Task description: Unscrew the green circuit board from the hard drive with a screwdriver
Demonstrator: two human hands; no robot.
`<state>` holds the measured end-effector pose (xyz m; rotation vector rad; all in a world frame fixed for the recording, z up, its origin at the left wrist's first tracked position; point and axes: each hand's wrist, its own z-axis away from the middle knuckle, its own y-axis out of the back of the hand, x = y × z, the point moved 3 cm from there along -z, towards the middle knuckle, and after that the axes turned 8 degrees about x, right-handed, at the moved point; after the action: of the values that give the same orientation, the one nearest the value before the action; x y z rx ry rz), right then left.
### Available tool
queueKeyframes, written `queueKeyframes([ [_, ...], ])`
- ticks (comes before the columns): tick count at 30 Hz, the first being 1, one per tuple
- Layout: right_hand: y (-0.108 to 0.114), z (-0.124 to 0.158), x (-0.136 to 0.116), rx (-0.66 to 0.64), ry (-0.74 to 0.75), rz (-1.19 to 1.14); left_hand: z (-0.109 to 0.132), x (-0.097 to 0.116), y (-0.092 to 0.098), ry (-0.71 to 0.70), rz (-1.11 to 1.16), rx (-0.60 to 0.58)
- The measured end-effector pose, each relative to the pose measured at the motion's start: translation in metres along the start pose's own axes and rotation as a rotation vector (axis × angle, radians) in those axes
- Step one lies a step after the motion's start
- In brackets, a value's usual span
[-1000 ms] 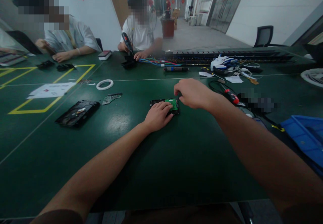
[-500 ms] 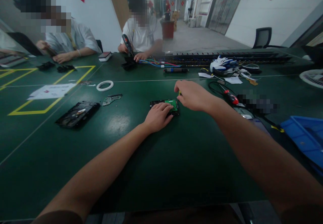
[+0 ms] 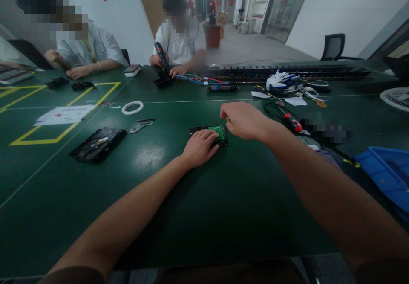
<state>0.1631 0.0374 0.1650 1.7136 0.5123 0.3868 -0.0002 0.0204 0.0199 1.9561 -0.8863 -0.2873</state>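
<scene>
On the green table lies a hard drive (image 3: pixel 197 131), black with a green circuit board (image 3: pixel 220 131) facing up. My left hand (image 3: pixel 201 146) presses on it, fingers over the board and thumb along the near edge. My right hand (image 3: pixel 241 120) is closed in a pinch just beyond the drive's right side. A bit of a small yellow tool (image 3: pixel 228 120) shows between its fingers; the rest is hidden by the hand. Off to the left are a second black drive casing (image 3: pixel 99 144) and a loose circuit board (image 3: pixel 141 126).
A white ring (image 3: pixel 132 108) and a paper sheet (image 3: pixel 64 114) lie at the left. On the right are a red-and-black screwdriver (image 3: pixel 292 123), a blue bin (image 3: pixel 383 175) and gloves (image 3: pixel 281 80). Across the table, a person holds a power tool (image 3: pixel 161 53) near coloured wires (image 3: pixel 204 79).
Both hands stay in nearly the same place over the drive. My right hand's pinch turns very slightly; a little more of the yellow shows. The view shifts a touch.
</scene>
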Motion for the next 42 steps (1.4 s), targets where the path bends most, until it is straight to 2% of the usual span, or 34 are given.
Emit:
queueKeyframes([
  [4,0.000,0.000,-0.002,-0.034,0.025,0.022,0.000,0.000,0.000,0.013,-0.003,-0.003],
  [10,0.006,0.002,-0.007,-0.028,-0.097,0.136,0.001,0.001,0.000,0.005,0.010,-0.002],
  [18,0.002,0.004,-0.016,0.042,-0.030,-0.013,0.001,-0.001,0.000,0.018,0.000,-0.015],
  [22,0.000,0.009,-0.013,0.076,-0.122,0.011,0.000,-0.001,0.000,0.010,0.017,-0.016],
  [25,0.000,0.010,-0.010,0.051,-0.164,0.057,0.001,-0.001,0.000,0.005,0.015,-0.012],
  [36,-0.003,0.003,-0.004,0.043,-0.021,-0.130,0.001,0.000,0.001,0.024,0.007,-0.014],
  [42,-0.002,0.004,-0.004,0.038,-0.139,0.007,0.001,0.000,0.000,0.012,0.015,-0.013],
])
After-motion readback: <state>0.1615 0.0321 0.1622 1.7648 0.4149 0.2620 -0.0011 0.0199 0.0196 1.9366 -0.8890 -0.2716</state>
